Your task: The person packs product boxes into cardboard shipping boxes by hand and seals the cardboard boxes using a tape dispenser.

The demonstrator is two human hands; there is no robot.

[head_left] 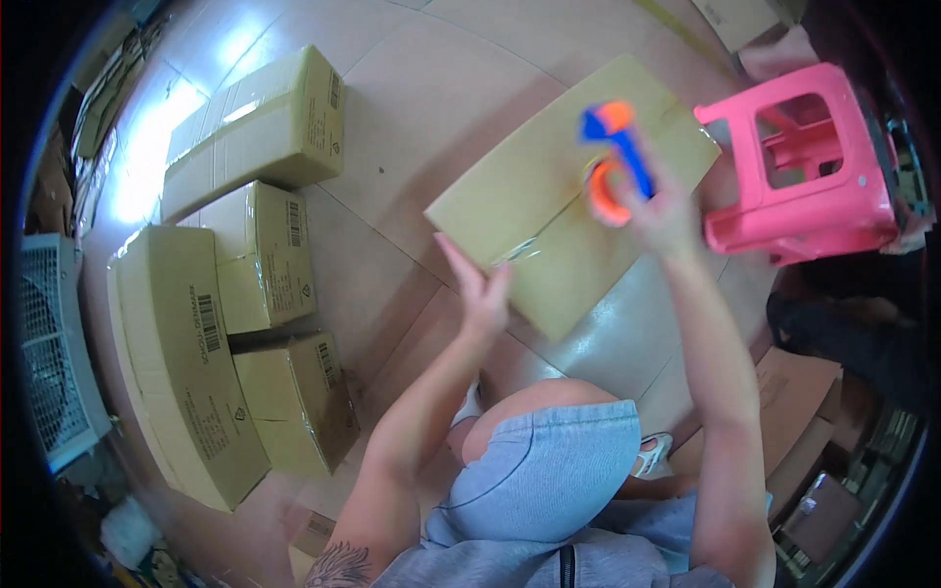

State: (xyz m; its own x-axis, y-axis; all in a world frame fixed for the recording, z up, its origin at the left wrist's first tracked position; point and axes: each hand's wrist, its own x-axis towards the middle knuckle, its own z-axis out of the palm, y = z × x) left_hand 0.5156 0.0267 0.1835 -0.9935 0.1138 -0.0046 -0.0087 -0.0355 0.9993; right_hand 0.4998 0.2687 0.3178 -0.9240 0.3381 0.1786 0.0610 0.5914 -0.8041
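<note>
A closed cardboard box [520, 196] sits tilted across the view in front of me, with a seam along its top. My left hand [480, 289] holds its near left edge, the thumb on top beside a shiny bit of clear tape [524, 250] on the seam and the fingers along the side. Over the right part of the box my right hand [662, 216] is closed round the handle of a blue and orange tape dispenser [618, 162]. That dispenser is slightly blurred, and whether it touches the box I cannot tell.
Several taped cardboard boxes [186, 363] stand grouped at the left, next to a white slatted unit [64, 343]. A pink plastic stool [804, 167] lies tipped at the right, close to the box. Brown cardboard [794, 402] lies at the lower right on the tiled floor [412, 118].
</note>
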